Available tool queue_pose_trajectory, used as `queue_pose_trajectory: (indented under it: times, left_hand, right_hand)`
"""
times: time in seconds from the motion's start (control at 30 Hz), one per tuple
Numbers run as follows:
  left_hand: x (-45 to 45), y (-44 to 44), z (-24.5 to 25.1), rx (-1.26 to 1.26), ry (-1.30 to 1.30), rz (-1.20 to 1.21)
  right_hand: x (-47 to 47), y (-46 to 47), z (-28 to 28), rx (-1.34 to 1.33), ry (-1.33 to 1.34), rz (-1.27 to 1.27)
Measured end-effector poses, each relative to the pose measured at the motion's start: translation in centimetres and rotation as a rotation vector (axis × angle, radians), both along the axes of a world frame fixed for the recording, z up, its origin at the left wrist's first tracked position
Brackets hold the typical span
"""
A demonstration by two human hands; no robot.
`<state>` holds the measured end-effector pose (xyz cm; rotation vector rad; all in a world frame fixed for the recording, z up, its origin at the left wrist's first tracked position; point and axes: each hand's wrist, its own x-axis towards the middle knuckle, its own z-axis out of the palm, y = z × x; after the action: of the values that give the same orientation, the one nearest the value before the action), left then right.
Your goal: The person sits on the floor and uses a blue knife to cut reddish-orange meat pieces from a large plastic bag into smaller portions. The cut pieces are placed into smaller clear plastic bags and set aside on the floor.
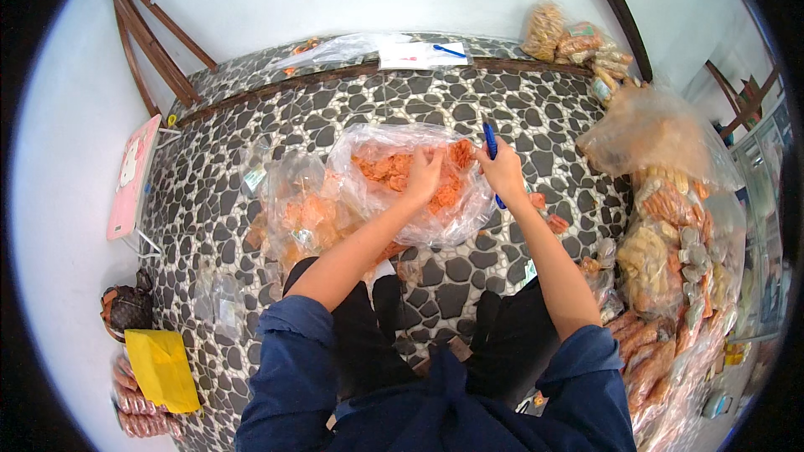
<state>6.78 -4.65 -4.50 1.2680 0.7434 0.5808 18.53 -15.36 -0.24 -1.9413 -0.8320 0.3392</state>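
Observation:
A large clear plastic bag [461, 226] lies spread wide on the floor with orange chips [384, 169] inside. My left hand [427, 172] is over the middle of the bag, fingers bent near the chips; whether it pinches one cannot be told. At the bag's right side my right hand [501, 169] holds a blue pen-like tool [490, 141] against the palm, its fingertips beside an orange chip [462, 154]. To the left, clear bags of orange chips [311, 213] lean against the large bag.
Filled snack bags [647, 257] are heaped along the right. A white sheet with a blue pen [449, 51] lies by the far wall. At left stand a pink folding table [133, 179], a brown bag [129, 309] and a yellow bag [162, 370]. Empty clear packets [227, 311] lie on the floor.

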Motion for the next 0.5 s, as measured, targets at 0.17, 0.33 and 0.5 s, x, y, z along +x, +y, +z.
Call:
queue_pose_trajectory:
  times: [0.17, 0.33, 0.5]
  left_hand:
    - [0.2, -2.7, 0.6, -0.944, -0.157, -0.151]
    - [-0.1, -1.0, 1.7, -0.656, -0.217, 0.025]
    - [-0.6, 0.8, 2.0, -0.582, -0.276, 0.134]
  right_hand:
    - [0.0, 0.9, 0.0, 0.054, 0.040, 0.024]
    - [0.2, 1.7, -0.9, 0.207, 0.201, 0.111]
    - [0.7, 1.9, -1.8, 0.234, 0.350, 0.212]
